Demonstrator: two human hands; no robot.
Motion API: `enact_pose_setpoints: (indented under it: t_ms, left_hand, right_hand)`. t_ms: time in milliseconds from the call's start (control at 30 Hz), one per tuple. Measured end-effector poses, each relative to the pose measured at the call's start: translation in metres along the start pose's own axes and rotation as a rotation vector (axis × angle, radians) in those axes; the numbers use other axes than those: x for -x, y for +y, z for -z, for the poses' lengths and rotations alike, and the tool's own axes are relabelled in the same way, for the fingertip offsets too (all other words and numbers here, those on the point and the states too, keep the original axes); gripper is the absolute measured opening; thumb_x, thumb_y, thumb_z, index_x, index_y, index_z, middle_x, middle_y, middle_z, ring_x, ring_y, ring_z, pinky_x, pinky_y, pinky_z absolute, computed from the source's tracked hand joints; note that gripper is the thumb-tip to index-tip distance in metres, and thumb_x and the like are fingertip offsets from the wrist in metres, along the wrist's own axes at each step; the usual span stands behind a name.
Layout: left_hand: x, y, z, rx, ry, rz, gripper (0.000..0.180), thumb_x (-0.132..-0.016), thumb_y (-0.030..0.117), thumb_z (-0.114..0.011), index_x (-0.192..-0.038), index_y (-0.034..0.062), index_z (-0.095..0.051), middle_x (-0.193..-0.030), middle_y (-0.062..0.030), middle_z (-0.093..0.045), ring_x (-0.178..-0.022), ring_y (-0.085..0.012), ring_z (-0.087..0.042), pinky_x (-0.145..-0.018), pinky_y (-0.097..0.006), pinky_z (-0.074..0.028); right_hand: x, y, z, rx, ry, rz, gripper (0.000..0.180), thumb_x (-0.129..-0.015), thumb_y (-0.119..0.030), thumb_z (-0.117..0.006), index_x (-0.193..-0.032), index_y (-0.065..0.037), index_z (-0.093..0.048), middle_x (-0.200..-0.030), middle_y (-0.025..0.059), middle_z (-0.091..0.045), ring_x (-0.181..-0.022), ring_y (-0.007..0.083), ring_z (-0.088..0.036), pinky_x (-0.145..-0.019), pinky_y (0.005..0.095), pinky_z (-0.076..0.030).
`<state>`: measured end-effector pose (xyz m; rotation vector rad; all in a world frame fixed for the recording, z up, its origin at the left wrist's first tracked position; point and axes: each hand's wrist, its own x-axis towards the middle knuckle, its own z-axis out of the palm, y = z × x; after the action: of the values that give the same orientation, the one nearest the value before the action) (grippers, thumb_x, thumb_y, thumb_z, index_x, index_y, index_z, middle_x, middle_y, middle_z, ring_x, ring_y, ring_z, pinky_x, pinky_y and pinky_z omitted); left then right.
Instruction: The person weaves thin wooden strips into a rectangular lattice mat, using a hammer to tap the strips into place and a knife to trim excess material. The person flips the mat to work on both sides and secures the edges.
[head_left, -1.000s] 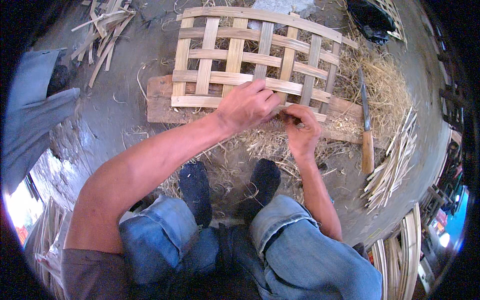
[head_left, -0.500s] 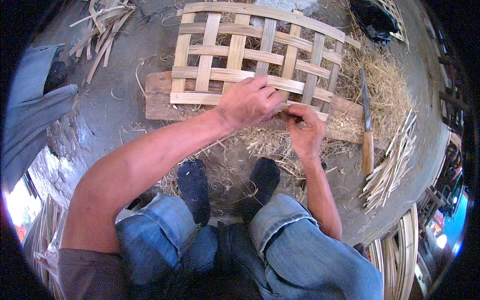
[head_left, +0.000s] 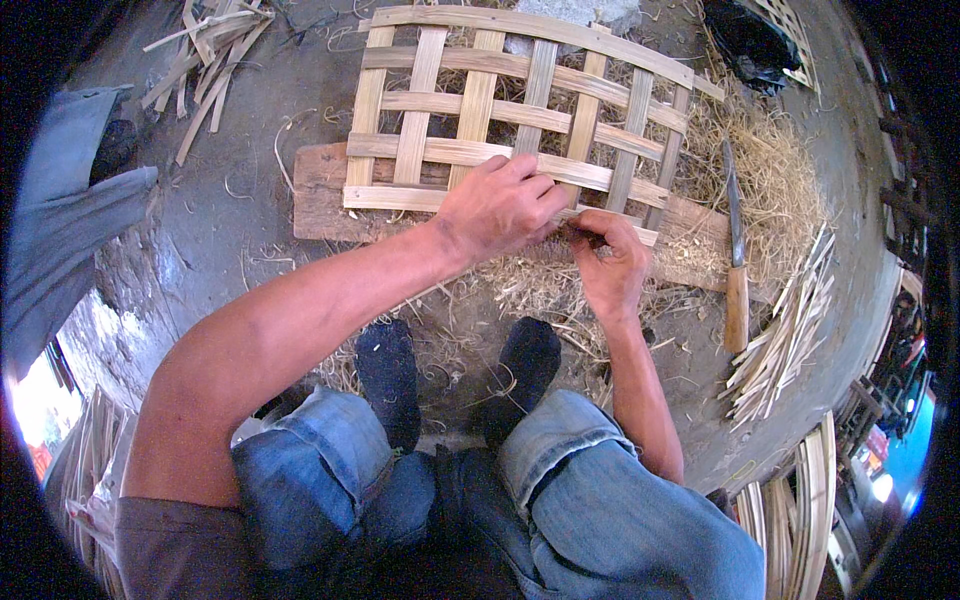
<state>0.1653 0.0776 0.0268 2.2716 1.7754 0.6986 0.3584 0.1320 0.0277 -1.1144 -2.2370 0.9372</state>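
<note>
A woven lattice panel (head_left: 480,152) of flat bamboo strips lies tilted over a wooden plank (head_left: 318,215). My left hand (head_left: 505,203) is closed over the panel's near edge, right of its middle, with the fingers curled round the strips. Just beside it, my right hand (head_left: 612,262) pinches at the same edge, thumb and forefinger together. Whatever small piece may sit between those fingertips is too hidden to make out. The two hands nearly touch.
A long knife (head_left: 735,250) with a wooden handle lies at right, beside a pile of thin strips (head_left: 785,335). Curly shavings (head_left: 790,215) cover the ground there. More strips (head_left: 208,65) lie far left; a black plastic bag (head_left: 750,45) sits far right. My feet (head_left: 388,375) are below the plank.
Both hands keep almost the same hold on the panel's near edge. The whole picture has shifted very slightly.
</note>
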Motion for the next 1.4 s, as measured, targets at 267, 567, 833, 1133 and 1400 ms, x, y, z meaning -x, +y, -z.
enact_pose_setpoints:
  t_ms: [267, 567, 833, 1133, 1400]
  left_hand:
    - [0.014, 0.014, 0.001, 0.138, 0.084, 0.111, 0.041, -0.071, 0.019, -0.076, -0.109, 0.0159, -0.062, -0.102, -0.0006, -0.064, -0.102, -0.0224, -0.059, -0.088, -0.039, -0.046]
    - [0.006, 0.017, -0.009, 0.201, 0.150, 0.182, 0.041, -0.071, 0.016, -0.073, -0.110, 0.0160, -0.060, -0.095, 0.0004, -0.065, -0.096, -0.0195, -0.060, -0.085, -0.036, -0.045]
    - [0.008, 0.019, -0.014, 0.272, 0.159, 0.191, 0.041, -0.070, 0.014, -0.074, -0.108, 0.0166, -0.058, -0.088, 0.0000, -0.063, -0.093, -0.0206, -0.061, -0.083, -0.038, -0.044]
    - [0.003, 0.012, -0.016, 0.382, 0.183, 0.111, 0.039, -0.072, 0.011, -0.073, -0.107, 0.0153, -0.056, -0.083, -0.0031, -0.062, -0.087, -0.0248, -0.062, -0.080, -0.040, -0.046]
    - [0.007, 0.000, -0.019, 0.381, 0.113, 0.067, 0.020, -0.080, 0.016, -0.071, -0.098, 0.0116, -0.062, -0.080, -0.0072, -0.063, -0.079, -0.0282, -0.063, -0.072, -0.040, -0.050]
  right_hand:
    - [0.000, -0.002, -0.002, 0.013, 0.040, 0.065, 0.029, -0.064, 0.007, -0.072, -0.089, -0.007, -0.069, -0.093, 0.0094, -0.069, -0.088, 0.0283, -0.067, -0.079, 0.0357, -0.053]
    - [0.002, 0.001, -0.002, 0.048, 0.046, 0.096, 0.031, -0.063, 0.006, -0.072, -0.091, -0.008, -0.070, -0.094, 0.0092, -0.067, -0.088, 0.0278, -0.066, -0.076, 0.0367, -0.054]
    - [0.002, -0.004, -0.001, 0.060, 0.024, 0.147, 0.027, -0.070, 0.006, -0.072, -0.093, -0.006, -0.071, -0.096, 0.0108, -0.065, -0.085, 0.0257, -0.065, -0.071, 0.0337, -0.053]
    - [0.004, -0.003, 0.003, 0.070, -0.013, 0.074, 0.027, -0.069, -0.001, -0.072, -0.096, -0.009, -0.071, -0.097, 0.0103, -0.064, -0.090, 0.0271, -0.064, -0.076, 0.0356, -0.054]
    - [0.114, 0.003, 0.077, -0.016, 0.459, -0.434, 0.024, -0.087, -0.007, -0.064, -0.109, 0.000, -0.062, -0.098, 0.0103, -0.061, -0.086, 0.0193, -0.059, -0.075, 0.0296, -0.050]
